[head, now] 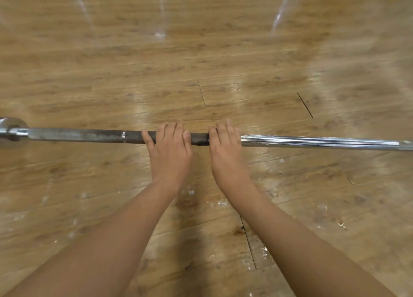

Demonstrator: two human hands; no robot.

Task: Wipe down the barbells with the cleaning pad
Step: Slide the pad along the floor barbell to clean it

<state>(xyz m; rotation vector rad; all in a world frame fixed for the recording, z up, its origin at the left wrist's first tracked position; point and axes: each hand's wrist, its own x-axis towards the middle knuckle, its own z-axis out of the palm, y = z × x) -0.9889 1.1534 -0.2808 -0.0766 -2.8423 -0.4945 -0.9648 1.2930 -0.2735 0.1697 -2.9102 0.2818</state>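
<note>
Head view, looking down: wooden plank floor (201, 62) fills the whole frame, with glare streaks at the far side and some motion blur. Barbell (312, 142) runs straight across from left edge to right edge, roughly mid-frame; cannot tell if it lies on the floor or is lifted off it. Its left stretch is dull, dark and patchy, its right stretch bright shiny chrome, and the change falls right where the hands sit. Two bare forearms come in from the near corners and meet at the bar. Left hand (171, 148) is palm down on the dark section, fingers curled over the far side of the bar, thumb pointing right, so it grips the bar. Right hand (226, 149) is just beside it, not touching, fingers also wrapped over the far side, gripping the bar at the start of the chrome part. Sleeve collar (12, 127), shiny, sits at the far left end. Thin silver ring (123, 134) circles the dark section left of the left hand. Small dark scrap (201, 143) shows on the bar between the hands; cannot tell what it is. White flecks (220, 203) dot the floor near the wrists.
</note>
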